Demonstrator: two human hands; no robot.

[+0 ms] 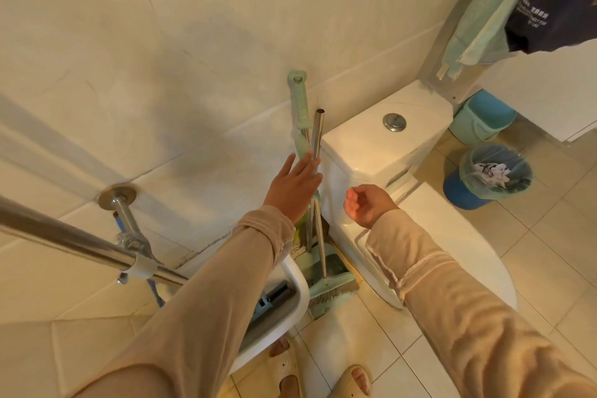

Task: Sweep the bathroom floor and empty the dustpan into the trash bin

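Left hand (295,186) open, fingers spread, at bare steel pole (316,152), not gripping. Right hand (368,203) loosely curled, empty. Mint-green broom and dustpan set (326,281) stands between wall and white toilet (381,145). Likely light, stiff; steel probably slick, so grasp mid-pole. Blue lined trash bin (487,176) beyond toilet.

1. The broom (318,197), with a bare metal pole and brown bristles in a mint-green head, stands upright just beyond the left hand's fingertips.
2. The mint-green dustpan (298,107) stands upright beside it, its long handle rising above the left hand.
3. The blue trash bin (494,171), lined with a bag and holding crumpled paper, sits well beyond the right hand.
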